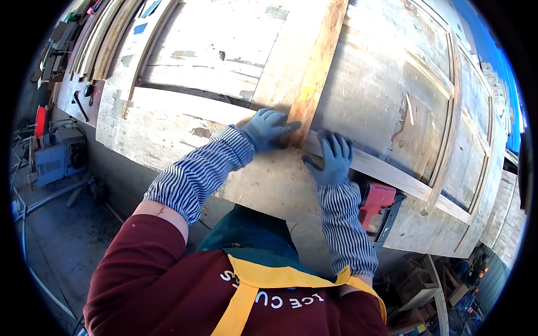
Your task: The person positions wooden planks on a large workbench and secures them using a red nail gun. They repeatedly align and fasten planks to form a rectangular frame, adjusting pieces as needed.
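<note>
A brown wooden strip (319, 67) runs away from me across a large plywood surface (252, 187), its near end meeting pale wooden rails. My left hand (266, 130), in a blue-grey glove, lies at the left of that end with its fingers stretched toward the strip; they are slightly blurred. To the right of the joint, my gloved right hand (334, 158) rests with fingers spread at the end of the pale rail (392, 172). Neither hand grips anything that I can see. Beside my right forearm lies a red and black power tool (376, 204), apparently a nail gun, partly hidden by the sleeve.
On the right, more wooden strips (455, 95) form a frame on the plywood. Long timber pieces (115, 39) lie at the far left. A machine (59, 157) stands on the floor at left. Wood scraps (420, 291) are piled below the right edge.
</note>
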A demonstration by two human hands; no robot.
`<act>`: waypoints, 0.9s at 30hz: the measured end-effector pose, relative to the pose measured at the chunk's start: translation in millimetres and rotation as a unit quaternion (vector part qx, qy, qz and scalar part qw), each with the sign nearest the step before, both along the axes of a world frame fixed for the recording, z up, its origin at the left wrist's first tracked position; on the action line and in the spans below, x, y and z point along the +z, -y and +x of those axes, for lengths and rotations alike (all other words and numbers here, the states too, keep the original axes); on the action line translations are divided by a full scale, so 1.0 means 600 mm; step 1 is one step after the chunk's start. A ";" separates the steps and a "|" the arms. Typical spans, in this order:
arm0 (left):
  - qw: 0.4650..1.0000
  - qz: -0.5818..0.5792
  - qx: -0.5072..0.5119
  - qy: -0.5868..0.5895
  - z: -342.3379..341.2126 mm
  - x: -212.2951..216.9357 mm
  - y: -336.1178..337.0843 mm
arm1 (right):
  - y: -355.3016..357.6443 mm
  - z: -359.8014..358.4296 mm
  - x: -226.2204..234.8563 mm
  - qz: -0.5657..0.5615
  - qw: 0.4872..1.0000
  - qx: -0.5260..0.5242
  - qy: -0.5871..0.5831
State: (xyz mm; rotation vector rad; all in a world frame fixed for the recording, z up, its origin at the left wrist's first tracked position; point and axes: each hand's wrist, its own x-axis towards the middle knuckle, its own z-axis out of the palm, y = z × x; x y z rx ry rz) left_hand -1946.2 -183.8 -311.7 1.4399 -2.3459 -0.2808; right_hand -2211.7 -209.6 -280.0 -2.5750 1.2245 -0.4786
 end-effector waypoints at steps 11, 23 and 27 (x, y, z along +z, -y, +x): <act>1.000 0.015 0.002 0.005 0.003 0.002 -0.003 | -0.168 -0.237 0.003 0.181 0.802 -0.533 -0.199; 0.999 -0.012 -0.007 -0.043 0.010 -0.005 -0.013 | -0.201 -0.356 -0.020 0.165 0.890 -0.423 -0.049; 0.998 -0.011 -0.006 -0.069 0.015 -0.009 -0.015 | -0.223 -0.348 0.016 0.261 0.892 -0.369 0.014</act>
